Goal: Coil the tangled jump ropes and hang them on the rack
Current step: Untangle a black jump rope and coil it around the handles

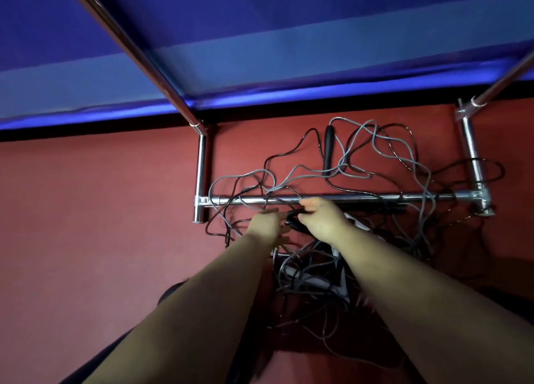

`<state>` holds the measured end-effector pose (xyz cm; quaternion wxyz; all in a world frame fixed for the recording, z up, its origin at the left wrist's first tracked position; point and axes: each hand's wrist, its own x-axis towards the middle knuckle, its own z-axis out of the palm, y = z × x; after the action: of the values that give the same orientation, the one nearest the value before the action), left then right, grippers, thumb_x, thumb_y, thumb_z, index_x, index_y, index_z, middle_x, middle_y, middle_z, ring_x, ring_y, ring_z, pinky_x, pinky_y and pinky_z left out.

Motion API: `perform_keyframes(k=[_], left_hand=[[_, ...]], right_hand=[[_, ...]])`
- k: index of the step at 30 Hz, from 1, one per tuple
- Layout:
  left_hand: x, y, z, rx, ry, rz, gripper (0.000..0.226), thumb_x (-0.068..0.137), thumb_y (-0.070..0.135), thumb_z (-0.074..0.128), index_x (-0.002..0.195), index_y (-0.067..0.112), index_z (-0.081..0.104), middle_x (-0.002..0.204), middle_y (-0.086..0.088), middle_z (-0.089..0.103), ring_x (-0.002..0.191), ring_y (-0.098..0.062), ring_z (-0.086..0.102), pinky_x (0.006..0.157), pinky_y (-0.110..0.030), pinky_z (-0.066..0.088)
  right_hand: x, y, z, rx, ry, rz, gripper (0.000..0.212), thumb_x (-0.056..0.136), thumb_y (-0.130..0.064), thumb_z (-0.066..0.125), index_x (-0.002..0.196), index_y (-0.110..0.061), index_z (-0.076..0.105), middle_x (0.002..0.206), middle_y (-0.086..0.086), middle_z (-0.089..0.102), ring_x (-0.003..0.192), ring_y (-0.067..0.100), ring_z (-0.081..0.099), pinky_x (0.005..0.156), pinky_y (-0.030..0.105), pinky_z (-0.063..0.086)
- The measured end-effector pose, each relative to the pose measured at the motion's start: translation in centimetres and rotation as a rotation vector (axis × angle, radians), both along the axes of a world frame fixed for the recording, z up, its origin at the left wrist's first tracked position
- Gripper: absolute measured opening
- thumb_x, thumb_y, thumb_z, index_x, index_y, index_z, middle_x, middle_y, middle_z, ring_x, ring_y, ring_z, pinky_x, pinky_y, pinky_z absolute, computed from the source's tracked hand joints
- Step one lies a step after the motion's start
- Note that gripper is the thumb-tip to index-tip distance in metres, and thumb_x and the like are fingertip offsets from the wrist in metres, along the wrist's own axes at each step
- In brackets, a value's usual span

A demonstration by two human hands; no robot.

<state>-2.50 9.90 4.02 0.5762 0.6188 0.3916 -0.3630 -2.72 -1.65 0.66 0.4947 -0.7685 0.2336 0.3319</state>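
While tangled across the red floor [101, 210] and chrome tube rack [346, 198] at frame centre, thin black and grey jump ropes [291, 178]; black rope loop [293, 220] pinched by right hand [323, 221], left hand [265, 224] fingers curled on cords.

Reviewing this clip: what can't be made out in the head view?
- Left hand: its grip on the cords is motion-blurred.
- Black handle in the right hand: mostly covered by the fingers.
- Jump ropes: their number is lost in the tangle and under both forearms.
- Rack: top cut off by the frame's upper edge.
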Motion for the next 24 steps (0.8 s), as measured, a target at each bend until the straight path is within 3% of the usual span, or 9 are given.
perform_keyframes(k=[2,4,6,9,12,17,20,22,24], left_hand=[[0.5,-0.2,-0.7,-0.029,0.003,0.027,0.026,0.096,0.007,0.047,0.122,0.005,0.054,0.106,-0.006,0.051,0.07,-0.013,0.05,0.063,-0.026,0.043],[0.9,-0.3,-1.5,-0.079,0.007,0.064,0.014,0.097,0.011,0.046,0.101,0.013,0.058,0.099,-0.004,0.056,0.071,-0.011,0.052,0.066,-0.024,0.041],[1.2,-0.6,-1.8,-0.108,0.016,0.069,0.013,0.097,0.013,0.046,0.091,0.019,0.056,0.082,0.004,0.063,0.069,-0.007,0.058,0.065,-0.021,0.04],[1.1,-0.8,-1.5,-0.123,0.002,0.05,0.01,0.097,0.02,0.048,0.099,0.017,0.058,0.082,0.005,0.062,0.072,-0.006,0.057,0.066,-0.021,0.04],[1.0,-0.8,0.2,-0.135,-0.008,0.036,0.022,0.097,0.028,0.047,0.079,0.02,0.055,0.075,0.005,0.061,0.072,-0.008,0.054,0.067,-0.023,0.039],[0.6,-1.0,6.4,-0.17,-0.093,-0.013,0.024,0.096,0.027,0.048,0.077,0.019,0.058,0.063,0.007,0.059,0.065,-0.009,0.057,0.065,-0.022,0.043],[0.2,-1.1,12.5,-0.182,-0.188,-0.06,0.026,0.096,0.032,0.049,0.077,0.018,0.061,0.063,0.007,0.06,0.065,-0.01,0.058,0.064,-0.022,0.044],[-0.4,-1.3,17.0,-0.113,-0.272,-0.095,0.033,0.095,0.038,0.05,0.074,0.015,0.061,0.056,0.005,0.061,0.063,-0.014,0.055,0.06,-0.024,0.044],[-1.4,-1.4,21.5,0.038,-0.393,-0.176,0.039,0.095,0.042,0.05,0.072,0.011,0.059,0.062,-0.002,0.06,0.064,-0.02,0.055,0.063,-0.028,0.046]], right_hand=[[0.2,0.3,-0.9,-0.015,0.031,0.044,0.055,0.089,-0.006,0.053,0.141,-0.02,0.039,0.136,0.008,0.05,0.114,0.024,0.055,0.091,0.026,0.043],[0.4,0.8,-1.5,-0.002,0.063,0.078,0.06,0.088,-0.004,0.051,0.142,-0.027,0.036,0.131,0.008,0.055,0.109,0.025,0.059,0.082,0.023,0.044],[0.3,1.1,-2.2,0.034,0.041,0.08,0.053,0.084,-0.004,0.052,0.129,-0.03,0.05,0.121,0.007,0.062,0.105,0.025,0.06,0.092,0.03,0.047],[-0.2,0.9,-1.5,0.004,-0.03,-0.004,0.029,0.084,-0.004,0.059,0.11,-0.014,0.063,0.106,0.01,0.068,0.099,0.025,0.062,0.094,0.038,0.048],[-0.8,-0.1,0.9,-0.005,-0.079,-0.026,0.022,0.084,-0.008,0.064,0.106,-0.006,0.065,0.103,0.01,0.068,0.095,0.024,0.063,0.092,0.036,0.048],[-1.5,-1.9,8.3,0.043,-0.242,0.001,0.015,0.082,-0.009,0.069,0.096,-0.002,0.068,0.093,0.011,0.069,0.088,0.021,0.063,0.087,0.035,0.048],[-1.9,-2.6,14.4,0.048,-0.355,0.017,0.003,0.083,-0.006,0.067,0.085,-0.009,0.066,0.07,0.002,0.062,0.064,0.007,0.057,0.069,0.022,0.047],[-2.1,-2.9,19.2,0.037,-0.418,0.026,0.004,0.084,-0.004,0.066,0.086,-0.007,0.065,0.061,-0.006,0.052,0.052,0.001,0.047,0.055,0.011,0.038],[-2.5,-3.3,24.2,-0.009,-0.495,0.069,0.004,0.084,-0.008,0.067,0.087,-0.009,0.065,0.059,-0.009,0.049,0.053,0.003,0.042,0.055,0.014,0.034]])
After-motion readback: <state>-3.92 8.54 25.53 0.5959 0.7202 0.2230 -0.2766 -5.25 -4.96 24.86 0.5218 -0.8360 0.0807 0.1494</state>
